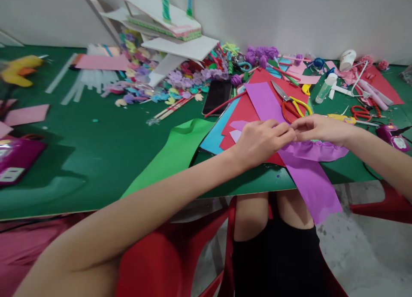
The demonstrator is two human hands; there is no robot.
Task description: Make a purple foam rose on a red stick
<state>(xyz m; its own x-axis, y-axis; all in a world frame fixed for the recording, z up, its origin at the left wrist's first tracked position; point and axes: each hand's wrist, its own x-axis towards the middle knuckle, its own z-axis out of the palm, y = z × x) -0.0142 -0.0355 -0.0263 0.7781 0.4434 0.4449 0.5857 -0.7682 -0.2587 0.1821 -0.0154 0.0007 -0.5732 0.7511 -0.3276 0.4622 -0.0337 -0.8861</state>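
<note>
Above the table's front edge my left hand (262, 140) and my right hand (317, 129) meet, fingertips pinched together. Between them is one end of a ruffled purple crepe paper strip (322, 151), its gathered length trailing right beneath my right hand. Exactly where the fingers press on it is hidden. Under both hands lies a long flat purple strip (312, 181), which hangs over the table's edge. Red sheets (254, 80) lie below that strip. Just beyond my hands rest scissors with red and yellow handles (291, 104), blades pointing away to the left.
Green paper (174, 146) lies left of my left hand, near a dark phone (217, 97). A glue bottle (326, 88), red-handled scissors (362, 113) and a yellow-handled tool (341, 118) are at the right. Colourful paper flowers (180, 79) are heaped toward the wall.
</note>
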